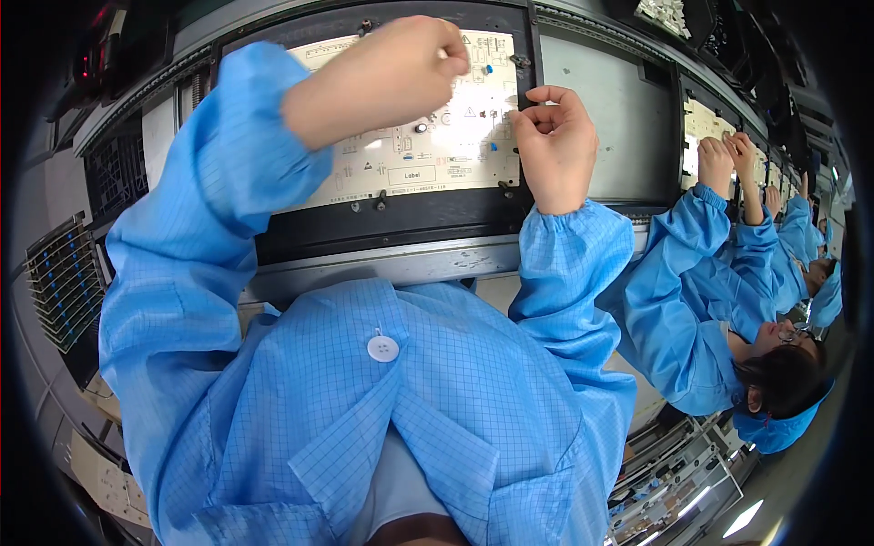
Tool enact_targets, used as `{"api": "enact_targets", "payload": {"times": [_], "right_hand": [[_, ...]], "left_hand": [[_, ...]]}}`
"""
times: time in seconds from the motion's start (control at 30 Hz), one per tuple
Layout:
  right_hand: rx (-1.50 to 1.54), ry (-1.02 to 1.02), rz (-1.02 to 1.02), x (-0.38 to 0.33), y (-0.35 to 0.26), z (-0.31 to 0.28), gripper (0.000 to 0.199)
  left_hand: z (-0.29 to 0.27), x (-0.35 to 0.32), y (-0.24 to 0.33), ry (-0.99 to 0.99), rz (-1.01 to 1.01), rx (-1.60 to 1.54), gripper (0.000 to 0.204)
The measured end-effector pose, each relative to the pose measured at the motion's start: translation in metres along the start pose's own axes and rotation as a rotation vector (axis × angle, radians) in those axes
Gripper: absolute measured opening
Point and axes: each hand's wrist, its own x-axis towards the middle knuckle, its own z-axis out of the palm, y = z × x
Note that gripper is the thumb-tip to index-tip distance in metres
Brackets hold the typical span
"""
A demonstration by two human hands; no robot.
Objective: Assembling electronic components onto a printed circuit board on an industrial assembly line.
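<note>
**Two hands at a pale circuit board**

A flat, pale cream circuit board (428, 136) with small printed marks and tiny parts is seen in a black frame (401, 227). The board is shaped like a long rectangle. Its long side runs from left to right across the picture, and its face is turned toward the person. It sits at the top middle of the view, above a grey metal rail (382, 264).

The left hand (391, 73) is held over the upper left part of the board. Its fingers are curled in and pinched together near a small blue part (488, 69). What is pinched, if anything, cannot be told.

The right hand (555, 146) is placed at the right edge of the board, touching the frame. Its fingers are bent, with the thumb and first finger pressed together. Whether something tiny is held there cannot be told.

Both arms are covered by light blue checked coat sleeves (191, 237).

On the right, another person in the same blue coat (692, 309) is seen with raised hands (728, 159) at another board.
</note>
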Motion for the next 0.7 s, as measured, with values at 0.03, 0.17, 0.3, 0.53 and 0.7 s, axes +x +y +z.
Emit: {"api": "enact_targets", "payload": {"times": [0.03, 0.17, 0.3, 0.53, 0.7], "right_hand": [[0.031, -0.011, 0.023, 0.000, -0.001, 0.000, 0.025], [-0.056, 0.005, -0.014, 0.001, -0.002, 0.000, 0.027], [-0.300, 0.115, -0.226, -0.010, -0.006, 0.011, 0.025], [-0.462, 0.168, -0.393, -0.015, -0.012, 0.003, 0.018], [-0.297, 0.060, -0.631, 0.011, -0.026, 0.025, 0.012]], "left_hand": [[-0.004, -0.005, -0.020, 0.127, 0.200, 0.084, 0.022], [-0.023, -0.038, -0.033, 0.189, 0.193, 0.163, 0.020], [-0.034, -0.071, -0.045, 0.204, 0.250, 0.407, 0.021], [-0.067, -0.111, -0.065, 0.350, 0.118, 0.395, 0.018], [-0.084, -0.134, -0.089, 0.449, 0.061, 0.391, 0.017]]}}
